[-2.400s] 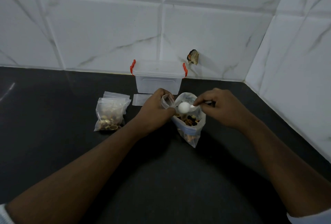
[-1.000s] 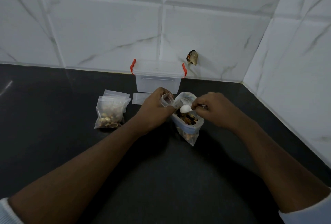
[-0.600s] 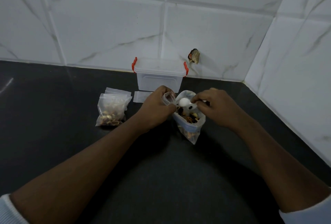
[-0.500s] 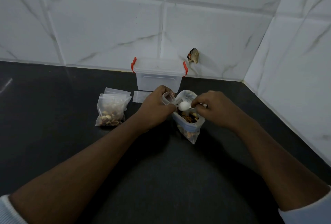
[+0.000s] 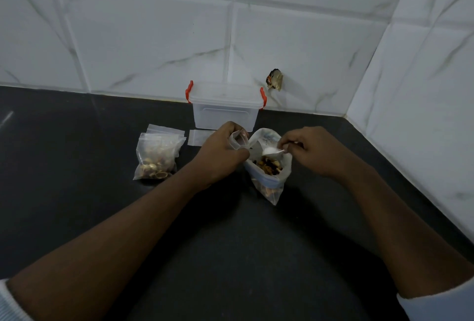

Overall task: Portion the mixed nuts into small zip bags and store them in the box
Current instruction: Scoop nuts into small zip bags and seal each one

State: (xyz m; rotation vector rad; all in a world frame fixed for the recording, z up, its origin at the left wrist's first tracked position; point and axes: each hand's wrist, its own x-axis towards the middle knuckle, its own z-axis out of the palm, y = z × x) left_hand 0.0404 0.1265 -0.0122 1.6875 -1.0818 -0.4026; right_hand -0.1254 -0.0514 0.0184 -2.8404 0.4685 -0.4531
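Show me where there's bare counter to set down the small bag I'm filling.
Bare counter lies left of the filled bags, and between the right hand and the side wall. It is crowded in front of the box, around the nut bag and left hand.

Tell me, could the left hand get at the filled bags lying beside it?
Probably yes: nothing lies between the left hand and the filled bags, though it is gripping a small bag.

A home kitchen, a dark stone countertop (image 5: 77,156) running into a corner, shiny white marble-look wall tiles (image 5: 154,46) on two sides, a small clear plastic box with red clips (image 5: 225,110) at the counter's back edge
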